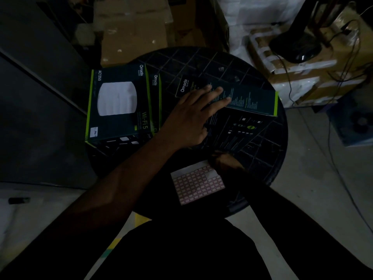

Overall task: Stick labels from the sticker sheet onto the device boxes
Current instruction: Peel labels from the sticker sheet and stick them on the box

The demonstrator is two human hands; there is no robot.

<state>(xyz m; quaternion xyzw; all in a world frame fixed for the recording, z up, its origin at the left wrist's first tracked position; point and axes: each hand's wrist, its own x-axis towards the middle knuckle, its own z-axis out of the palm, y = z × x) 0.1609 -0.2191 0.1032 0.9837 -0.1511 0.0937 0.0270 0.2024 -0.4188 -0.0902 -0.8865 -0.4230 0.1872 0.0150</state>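
On stool, left hand (187, 120) flat on tilted box (238, 102), right hand (224, 160) grip unclear.

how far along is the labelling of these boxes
Done: the left box carries a white "No." label at its corner. In hand: the left hand rests flat on the tilted box while the right hand reaches the sticker sheet. Left: that box shows no label.

matt cardboard boxes (119, 104), paper sticker sheet (198, 183)
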